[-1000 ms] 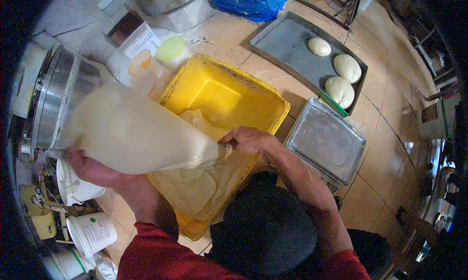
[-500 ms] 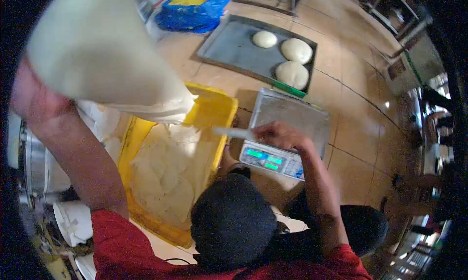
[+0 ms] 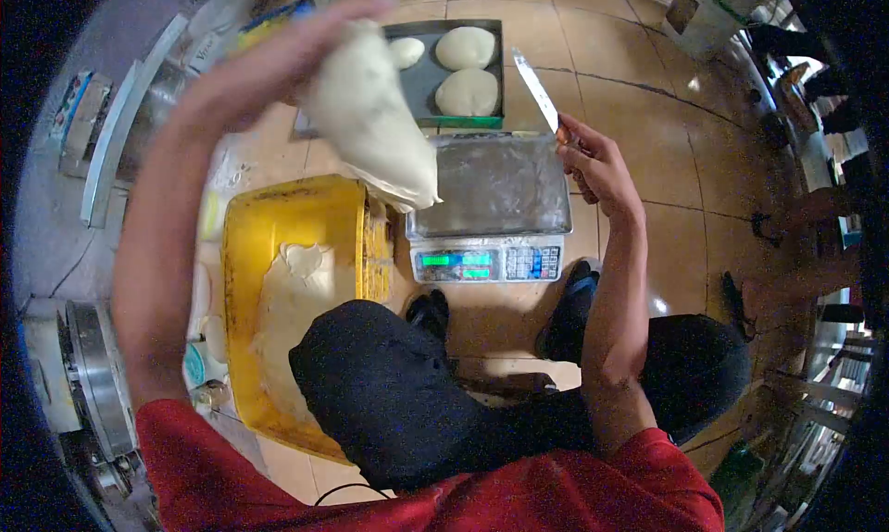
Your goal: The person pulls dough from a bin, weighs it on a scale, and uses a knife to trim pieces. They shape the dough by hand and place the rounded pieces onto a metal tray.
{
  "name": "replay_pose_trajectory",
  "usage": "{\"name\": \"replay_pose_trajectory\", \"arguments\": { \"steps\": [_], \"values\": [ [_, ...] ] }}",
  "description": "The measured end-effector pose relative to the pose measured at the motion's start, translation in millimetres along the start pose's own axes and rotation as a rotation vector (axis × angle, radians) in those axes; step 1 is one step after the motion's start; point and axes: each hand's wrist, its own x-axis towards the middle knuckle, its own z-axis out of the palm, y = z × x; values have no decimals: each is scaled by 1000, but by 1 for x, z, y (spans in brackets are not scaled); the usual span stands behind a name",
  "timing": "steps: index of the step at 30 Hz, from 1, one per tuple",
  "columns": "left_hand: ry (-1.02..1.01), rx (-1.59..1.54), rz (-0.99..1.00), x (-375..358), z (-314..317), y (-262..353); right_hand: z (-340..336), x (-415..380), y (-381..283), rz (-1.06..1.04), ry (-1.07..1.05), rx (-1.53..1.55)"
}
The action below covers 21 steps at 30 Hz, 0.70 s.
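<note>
My left hand point(image 3: 319, 39), blurred by motion, is raised and grips the upper end of a big piece of pale dough point(image 3: 370, 115). The dough hangs down, with its torn lower end at the left edge of the scale's metal pan point(image 3: 495, 185). In my right hand point(image 3: 597, 162) is a knife point(image 3: 535, 89), blade pointing up and away, to the right of the pan. Below the pan, the digital scale point(image 3: 486, 260) shows lit green displays. More dough point(image 3: 292, 310) lies in the yellow tub point(image 3: 243, 273) at the left.
Beyond the scale, a dark baking tray point(image 3: 421, 87) holds three round dough pieces point(image 3: 466, 94), partly behind the hanging dough. My bent knees and sandalled feet are close to the tub and scale. Several people's legs or feet show at the right edge.
My left hand has carried the dough rightward from above the tub to the scale's left edge. The knife has moved from beside the tub to the pan's right side, its blade now pointing up.
</note>
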Motion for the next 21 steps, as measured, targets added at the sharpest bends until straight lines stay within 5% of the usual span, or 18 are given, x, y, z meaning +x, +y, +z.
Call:
{"name": "replay_pose_trajectory", "arguments": {
  "steps": [1,2,3,4,5,6,8,10,12,14,19,21],
  "values": [
    [85,9,277,7,37,-2,-5,1,1,14,11,57],
    [-147,65,13,38,51,-2,-7,3,2,2,17,56],
    [-279,-21,244,55,73,-23,-9,4,3,-22,44,91],
    [-125,232,-28,70,110,-14,-10,5,3,-44,71,124],
    [-179,331,-80,84,135,-17,-12,5,4,-26,80,134],
    [-465,149,24,146,162,-74,-13,6,6,-33,82,128],
    [-415,154,138,160,182,-85,-15,8,13,-21,93,145],
    [-55,-20,233,146,177,-64,-17,4,11,35,55,137],
    [-65,-193,304,128,127,-33,-14,10,23,-19,103,98],
    [199,-30,290,118,83,-31,-6,7,20,2,88,93],
    [491,-162,290,107,40,-100,13,15,34,35,61,12],
    [449,-105,218,109,44,-148,17,17,46,-98,-62,-150]
  ]
}}
